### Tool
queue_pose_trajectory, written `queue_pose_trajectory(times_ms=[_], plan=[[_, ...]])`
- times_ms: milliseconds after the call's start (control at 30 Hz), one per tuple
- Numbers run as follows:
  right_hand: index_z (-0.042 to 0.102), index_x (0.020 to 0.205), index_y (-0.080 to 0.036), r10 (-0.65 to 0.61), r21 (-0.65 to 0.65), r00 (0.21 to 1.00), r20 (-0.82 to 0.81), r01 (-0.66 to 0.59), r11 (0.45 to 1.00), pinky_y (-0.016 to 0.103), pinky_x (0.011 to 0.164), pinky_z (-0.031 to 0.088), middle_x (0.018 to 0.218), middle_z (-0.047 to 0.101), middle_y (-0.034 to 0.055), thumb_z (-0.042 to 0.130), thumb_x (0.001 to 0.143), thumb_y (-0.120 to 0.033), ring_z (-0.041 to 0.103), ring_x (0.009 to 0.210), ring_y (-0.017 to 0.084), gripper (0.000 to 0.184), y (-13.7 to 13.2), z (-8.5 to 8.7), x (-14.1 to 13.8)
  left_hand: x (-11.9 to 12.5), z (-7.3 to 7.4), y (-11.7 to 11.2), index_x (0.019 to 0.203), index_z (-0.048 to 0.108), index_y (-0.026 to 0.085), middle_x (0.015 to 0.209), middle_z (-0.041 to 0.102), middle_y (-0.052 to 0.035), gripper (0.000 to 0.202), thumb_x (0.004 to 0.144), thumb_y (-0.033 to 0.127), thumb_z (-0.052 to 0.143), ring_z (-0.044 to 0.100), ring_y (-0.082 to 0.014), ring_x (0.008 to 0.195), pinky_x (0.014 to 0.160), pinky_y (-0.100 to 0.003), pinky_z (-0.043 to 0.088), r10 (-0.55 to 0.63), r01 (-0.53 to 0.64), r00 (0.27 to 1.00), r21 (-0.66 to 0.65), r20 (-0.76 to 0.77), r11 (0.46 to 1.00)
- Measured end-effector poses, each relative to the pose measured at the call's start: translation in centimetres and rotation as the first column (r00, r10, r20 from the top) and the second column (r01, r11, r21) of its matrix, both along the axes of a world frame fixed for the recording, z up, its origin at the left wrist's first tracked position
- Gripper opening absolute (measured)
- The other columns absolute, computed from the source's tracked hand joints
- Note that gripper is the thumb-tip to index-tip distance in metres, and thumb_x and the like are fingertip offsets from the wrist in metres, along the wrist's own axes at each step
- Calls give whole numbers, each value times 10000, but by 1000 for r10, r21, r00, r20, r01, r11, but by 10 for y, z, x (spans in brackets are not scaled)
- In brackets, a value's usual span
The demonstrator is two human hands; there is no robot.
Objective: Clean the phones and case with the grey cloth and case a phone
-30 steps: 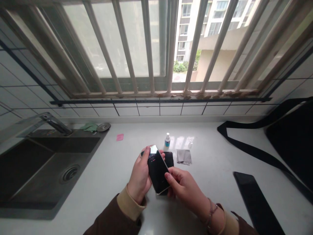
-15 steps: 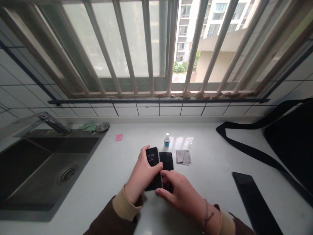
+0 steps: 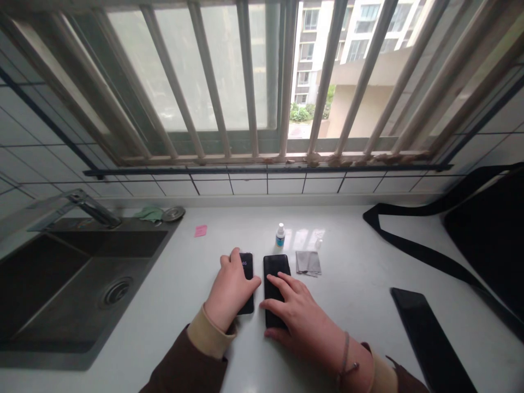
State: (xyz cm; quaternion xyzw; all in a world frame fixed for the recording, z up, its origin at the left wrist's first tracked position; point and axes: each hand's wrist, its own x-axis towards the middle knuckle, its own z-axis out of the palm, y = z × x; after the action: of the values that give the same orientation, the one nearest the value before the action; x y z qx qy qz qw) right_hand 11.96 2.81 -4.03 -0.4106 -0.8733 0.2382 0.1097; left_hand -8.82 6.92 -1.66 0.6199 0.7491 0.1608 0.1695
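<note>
A phone (image 3: 248, 297) with a lit clock on its dark screen is down at the counter, partly covered by my left hand (image 3: 230, 286). My left hand grips it across its width, fingers at the far left and thumb along the right edge. Just to the right lies a dark, rectangular black phone (image 3: 275, 263), apart from the first one. Over it rests my right hand (image 3: 298, 308), its fingers spread across the surface and the thumb by the near end. Behind the phones stands a small white-capped bottle (image 3: 280, 236). A folded grey cloth (image 3: 308, 263) lies right of the black phone.
A sink (image 3: 85, 295) with a faucet (image 3: 96, 210) is at the left. A pink sticky note (image 3: 200, 231) lies behind my left hand. On the right are a long black slab (image 3: 429, 338) and a black bag (image 3: 487, 229) with its strap. Window bars (image 3: 251, 82) face me.
My left hand has moved the lit phone left and down, opening a gap between the two phones. My right hand has spread its fingers onto the black phone.
</note>
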Motion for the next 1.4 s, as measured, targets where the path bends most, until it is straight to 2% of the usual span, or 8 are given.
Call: queue_pose_trajectory(times_ms=[367, 767, 867, 933, 1067, 1167, 1300, 1400], plan=[[715, 1284, -347, -36, 66, 999, 33, 33, 997, 588, 1183, 422, 1630, 469, 105, 875, 844, -485, 428, 1477, 405, 488, -5, -2, -7, 11, -5, -7, 1540, 407, 10, 1203, 563, -230, 742, 913, 359, 597, 636, -405, 1126, 1012, -464, 457, -12, -1, 951, -42, -309, 999], [689, 1329, -342, -24, 146, 1000, 12, 22, 989, 572, 1113, 494, 1575, 512, 120, 842, 882, -468, 488, 1414, 405, 489, -7, -2, -7, 7, -9, -4, 1573, 416, 9, 1227, 538, -223, 801, 909, 412, 610, 594, -392, 1134, 1033, -462, 429, -11, 8, 944, -10, -329, 1000], [675, 1358, -298, -74, 291, 996, -55, 87, 953, 524, 1110, 489, 1501, 581, 124, 635, 1038, -307, 534, 1362, 338, 323, 6, 8, 7, 7, -8, -5, 1572, 417, -13, 1228, 543, -235, 804, 911, 405, 606, 581, -400, 1142, 1038, -464, 424, -13, 11, 943, -6, -334, 1000], [674, 1356, -234, -213, 358, 974, -79, 227, 906, 474, 1061, 510, 1394, 650, 148, 490, 1081, -191, 585, 1271, 302, 333, 23, 14, 22, 7, -7, -5, 1569, 422, -20, 1220, 550, -236, 792, 919, 397, 595, 575, -399, 1140, 1033, -461, 423, -17, 15, 941, -6, -339, 1000], [633, 1392, -143, -380, 342, 909, 174, 306, 888, 404, 984, 499, 1268, 705, 166, 430, 1071, -104, 605, 1167, 287, 381, 66, 18, 48, 8, -5, -8, 1558, 441, -26, 1196, 563, -230, 754, 940, 388, 563, 566, -389, 1113, 1021, -463, 420, -38, 39, 929, -3, -368, 999], [669, 1310, -146, -317, 302, 893, 320, 221, 927, 368, 930, 471, 1204, 713, 151, 458, 1071, -116, 594, 1142, 286, 321, 89, 17, 52, 7, -6, -9, 1542, 459, -38, 1187, 565, -233, 742, 949, 399, 552, 561, -387, 1097, 1018, -466, 418, -41, 48, 922, 8, -386, 999], [710, 1082, -152, -280, 291, 887, 366, 177, 940, 343, 868, 439, 1090, 702, 143, 539, 1047, -133, 592, 1059, 280, 175, 100, 17, 47, 6, -9, -9, 1535, 472, -31, 1196, 559, -225, 736, 947, 403, 561, 564, -377, 1099, 1019, -455, 421, -34, 42, 927, 14, -374, 999], [693, 1060, -148, -278, 299, 883, 377, 168, 939, 340, 847, 424, 1095, 682, 149, 529, 1034, -98, 585, 1038, 279, 173, 104, 20, 46, 5, -9, -8, 1535, 472, -33, 1200, 561, -228, 737, 945, 400, 562, 566, -382, 1107, 1021, -458, 426, -32, 42, 930, 19, -367, 999]])
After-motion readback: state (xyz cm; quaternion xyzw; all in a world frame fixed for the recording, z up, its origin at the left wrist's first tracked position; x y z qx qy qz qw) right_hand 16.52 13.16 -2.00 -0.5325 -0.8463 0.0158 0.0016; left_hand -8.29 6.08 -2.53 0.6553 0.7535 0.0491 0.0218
